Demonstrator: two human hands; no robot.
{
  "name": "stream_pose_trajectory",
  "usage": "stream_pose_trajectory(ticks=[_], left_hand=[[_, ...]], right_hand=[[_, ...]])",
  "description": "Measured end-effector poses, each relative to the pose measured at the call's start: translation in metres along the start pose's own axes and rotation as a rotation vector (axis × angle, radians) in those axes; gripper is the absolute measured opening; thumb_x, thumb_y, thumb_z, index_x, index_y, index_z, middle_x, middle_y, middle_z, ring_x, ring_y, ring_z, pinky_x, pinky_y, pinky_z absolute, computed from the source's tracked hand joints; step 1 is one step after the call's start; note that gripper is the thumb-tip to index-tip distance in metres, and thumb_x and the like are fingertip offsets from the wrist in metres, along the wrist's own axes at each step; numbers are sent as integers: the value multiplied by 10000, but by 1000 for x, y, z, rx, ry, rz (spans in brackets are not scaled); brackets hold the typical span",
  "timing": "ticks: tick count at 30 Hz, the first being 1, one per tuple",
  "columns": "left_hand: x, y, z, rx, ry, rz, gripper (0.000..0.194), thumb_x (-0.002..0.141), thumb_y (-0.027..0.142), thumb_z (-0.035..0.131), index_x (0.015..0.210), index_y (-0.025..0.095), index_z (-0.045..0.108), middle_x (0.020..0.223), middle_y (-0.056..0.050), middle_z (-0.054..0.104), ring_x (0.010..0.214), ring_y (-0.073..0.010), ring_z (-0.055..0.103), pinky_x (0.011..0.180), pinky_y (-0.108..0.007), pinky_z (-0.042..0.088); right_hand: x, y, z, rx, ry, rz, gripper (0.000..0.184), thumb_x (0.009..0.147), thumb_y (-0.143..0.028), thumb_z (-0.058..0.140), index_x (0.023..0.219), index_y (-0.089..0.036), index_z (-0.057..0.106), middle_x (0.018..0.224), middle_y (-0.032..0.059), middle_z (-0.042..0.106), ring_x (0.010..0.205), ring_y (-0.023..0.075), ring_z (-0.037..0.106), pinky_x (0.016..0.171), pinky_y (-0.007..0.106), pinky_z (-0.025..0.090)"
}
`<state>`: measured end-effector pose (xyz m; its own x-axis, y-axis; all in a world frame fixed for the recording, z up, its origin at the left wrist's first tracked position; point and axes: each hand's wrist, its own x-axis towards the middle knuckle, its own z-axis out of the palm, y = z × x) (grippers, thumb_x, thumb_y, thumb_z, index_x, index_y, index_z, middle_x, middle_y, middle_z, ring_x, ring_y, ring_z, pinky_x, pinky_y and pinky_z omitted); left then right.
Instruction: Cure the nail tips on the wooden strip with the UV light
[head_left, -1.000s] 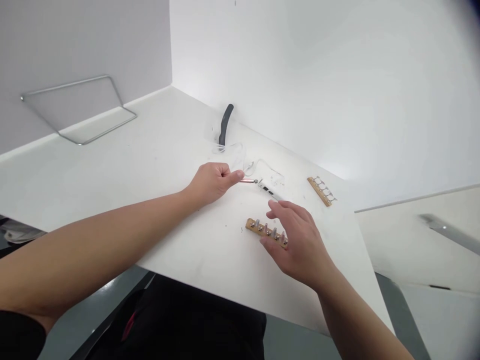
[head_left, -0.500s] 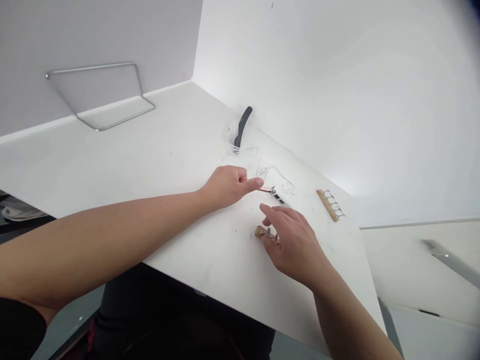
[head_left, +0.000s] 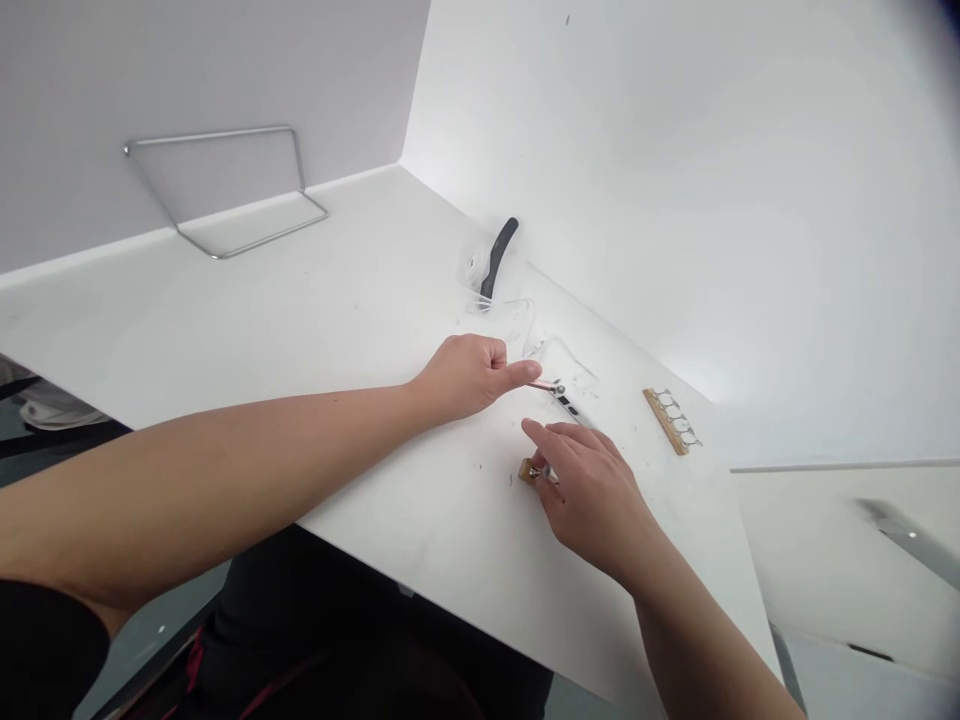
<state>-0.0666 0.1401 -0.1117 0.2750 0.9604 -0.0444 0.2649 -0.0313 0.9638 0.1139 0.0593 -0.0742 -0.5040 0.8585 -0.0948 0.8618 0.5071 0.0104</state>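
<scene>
White corded tool (head_left: 561, 395), black buttons (head_left: 567, 405)

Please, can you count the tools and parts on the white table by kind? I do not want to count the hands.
Wooden strips with metal fittings: 2
White pen-shaped device with black buttons: 1
Dark-handled tool: 1
Bent metal rod frame: 1
Total: 5

Wooden strip (head_left: 527, 472), probably a terminal block, mostly hidden under the right hand (head_left: 592, 500)
</scene>
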Motion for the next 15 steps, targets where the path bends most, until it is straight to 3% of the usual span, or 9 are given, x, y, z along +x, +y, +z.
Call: stream_pose_trajectory(ticks=[15], left_hand=[[0, 0, 0, -2, 9, -1, 511, 647, 650, 459, 531, 172, 320, 498, 32, 302, 427, -58, 264, 381, -201, 196]], right_hand=[[0, 2, 3, 3, 40, -5, 467, 718, -80, 471, 1173, -183, 445, 845, 50, 644, 1032, 240, 496, 849, 420, 396]])
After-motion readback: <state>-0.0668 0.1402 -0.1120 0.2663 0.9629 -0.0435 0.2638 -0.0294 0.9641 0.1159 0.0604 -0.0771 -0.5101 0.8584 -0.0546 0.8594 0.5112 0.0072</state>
